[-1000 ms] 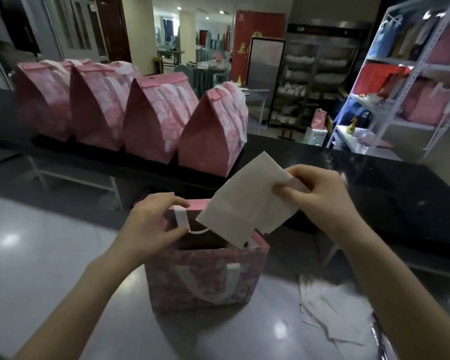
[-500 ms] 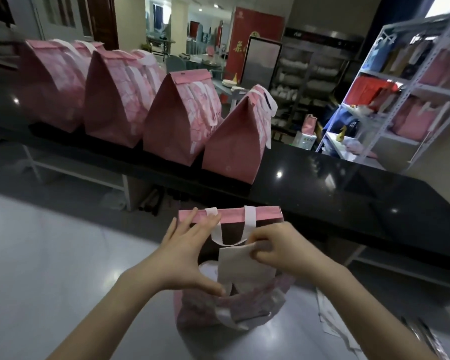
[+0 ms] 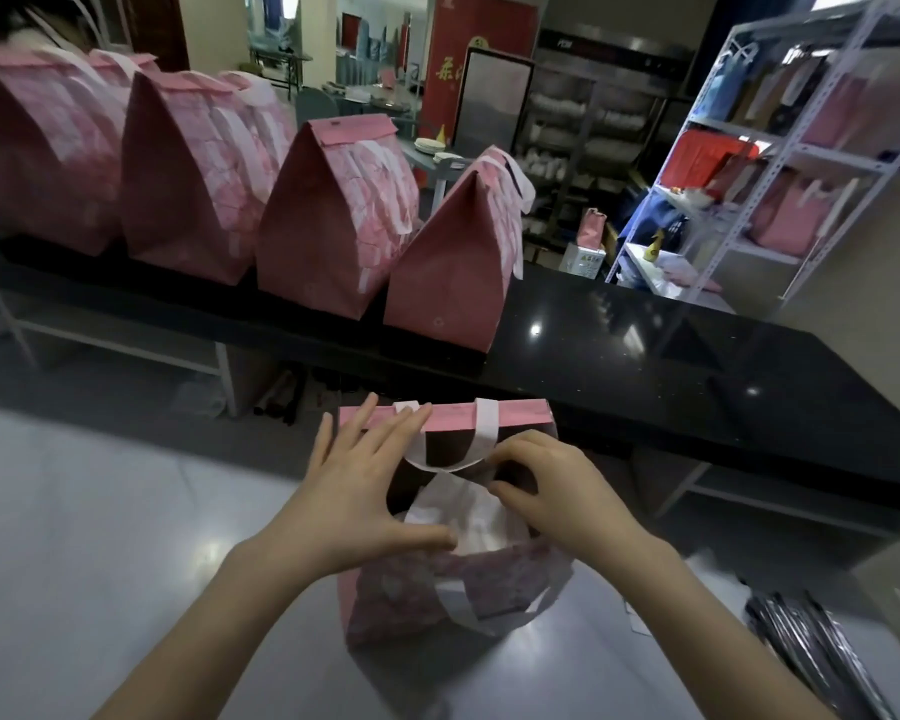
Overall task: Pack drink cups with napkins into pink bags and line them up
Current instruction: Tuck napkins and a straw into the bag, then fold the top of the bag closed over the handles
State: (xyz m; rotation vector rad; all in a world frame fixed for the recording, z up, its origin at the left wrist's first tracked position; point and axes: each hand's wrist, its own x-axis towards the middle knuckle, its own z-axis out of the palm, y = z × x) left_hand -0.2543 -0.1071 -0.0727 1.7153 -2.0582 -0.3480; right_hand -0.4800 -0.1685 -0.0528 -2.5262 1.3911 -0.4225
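Your left hand [image 3: 354, 501] lies spread across the mouth of the bag [image 3: 401, 600], fingers straight on the far rim and thumb at the near one, likely to hold it open. Your right hand [image 3: 557, 491] curls its fingers on the napkin [image 3: 468, 517], tucking it inside. What lies beneath is hidden. 4 packed bags [image 3: 333, 226] stand lined up on the counter [image 3: 645, 356] behind.
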